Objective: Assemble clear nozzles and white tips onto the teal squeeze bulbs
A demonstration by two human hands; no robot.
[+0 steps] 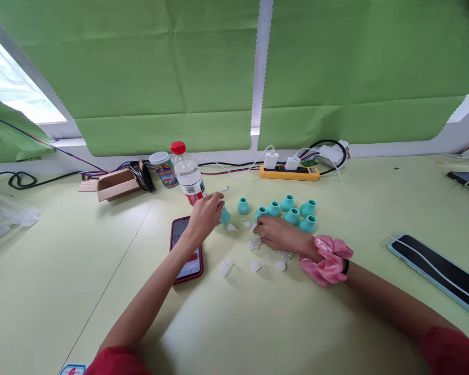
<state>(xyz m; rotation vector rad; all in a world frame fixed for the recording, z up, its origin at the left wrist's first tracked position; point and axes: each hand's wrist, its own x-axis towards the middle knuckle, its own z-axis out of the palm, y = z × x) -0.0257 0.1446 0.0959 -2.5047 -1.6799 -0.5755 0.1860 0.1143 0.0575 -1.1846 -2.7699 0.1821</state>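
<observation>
My left hand [207,216] is curled at a small teal bulb-shaped piece [224,216], its fingers closed against the piece's near side and top. Low over the table, my right hand [279,233] has its fingers bent down among small white and clear parts. What its fingertips pinch, if anything, is hidden. Just beyond it stand several more teal bulb-shaped pieces [291,216], open necks upward. Another teal piece [243,206] stands alone between the hands. Small white pointed pieces [256,266] and a clear plastic cylinder [226,267] lie on the near side.
A red-cased phone [195,264] lies under my left forearm. Behind my left hand stand a red-capped bottle [187,174] and a patterned tub [164,171]. An orange power strip [289,173] lies at the back; a cable crosses another phone [433,271] on the right.
</observation>
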